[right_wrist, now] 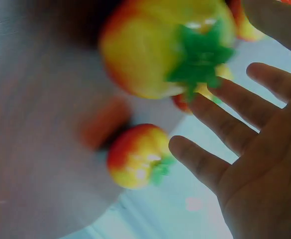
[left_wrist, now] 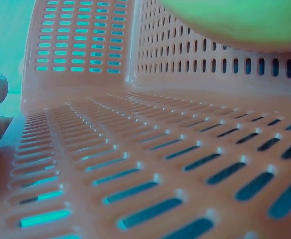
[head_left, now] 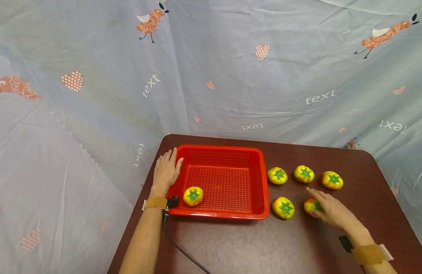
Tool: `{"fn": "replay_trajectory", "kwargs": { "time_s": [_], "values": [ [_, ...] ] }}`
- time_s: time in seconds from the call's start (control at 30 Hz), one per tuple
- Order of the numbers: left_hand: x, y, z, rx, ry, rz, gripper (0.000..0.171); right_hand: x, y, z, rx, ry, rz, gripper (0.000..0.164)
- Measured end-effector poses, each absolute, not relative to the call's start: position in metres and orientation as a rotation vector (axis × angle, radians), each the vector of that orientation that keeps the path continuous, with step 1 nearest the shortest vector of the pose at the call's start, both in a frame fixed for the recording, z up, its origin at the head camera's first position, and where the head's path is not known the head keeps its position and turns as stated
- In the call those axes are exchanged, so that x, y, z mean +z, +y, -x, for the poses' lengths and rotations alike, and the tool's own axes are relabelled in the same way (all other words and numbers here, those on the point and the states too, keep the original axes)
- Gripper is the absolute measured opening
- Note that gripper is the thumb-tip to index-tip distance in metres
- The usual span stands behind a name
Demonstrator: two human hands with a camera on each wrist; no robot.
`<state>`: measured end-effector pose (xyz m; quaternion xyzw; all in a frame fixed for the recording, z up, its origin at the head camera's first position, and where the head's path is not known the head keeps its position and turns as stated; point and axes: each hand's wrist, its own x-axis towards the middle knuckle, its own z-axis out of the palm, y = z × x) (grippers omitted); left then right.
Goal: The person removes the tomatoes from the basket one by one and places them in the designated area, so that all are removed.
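My left hand [head_left: 165, 171] rests on the left rim of a red plastic basket [head_left: 218, 217], fingers straight. Inside the basket, near its front left corner, lies a yellow-red fruit with a green star-shaped leaf top [head_left: 193, 196]. The left wrist view shows the basket's slotted floor [left_wrist: 150, 149] close up, with part of a rounded fruit [left_wrist: 240, 22] at the top. My right hand [head_left: 331, 209] hovers over another such fruit [head_left: 310, 205] and partly covers it. In the right wrist view its fingers are spread beside a fruit [right_wrist: 160, 50]; whether they touch it, I cannot tell.
Several more of these fruits lie right of the basket, among them one near its wall [head_left: 283, 207] and one at the far right [head_left: 332, 180]. A dark brown table [head_left: 231, 247] carries everything. Patterned cloth [head_left: 224, 76] hangs behind. A black cable [head_left: 183, 253] trails from the left wrist.
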<state>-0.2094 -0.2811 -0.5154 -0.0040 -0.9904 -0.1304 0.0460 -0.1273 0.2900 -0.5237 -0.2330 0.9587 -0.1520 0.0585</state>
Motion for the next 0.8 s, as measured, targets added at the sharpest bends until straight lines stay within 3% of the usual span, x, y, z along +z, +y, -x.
{"fn": "replay_trajectory", "kwargs": {
  "time_s": [0.43, 0.6, 0.8],
  "values": [
    [-0.514, -0.282, 0.207, -0.399, -3.033, 0.013, 0.065, -0.466, 0.264, 0.172, -0.477, 3.035, 0.907, 0.072],
    [-0.514, -0.281, 0.208, -0.382, -3.018, 0.018, 0.064, -0.45, 0.24, 0.193, -0.487, 3.106, 1.143, 0.072],
    [-0.515, -0.281, 0.208, -0.39, -3.01, 0.01, 0.064, -0.434, 0.202, 0.212, -0.508, 3.066, 1.179, 0.067]
  ]
}}
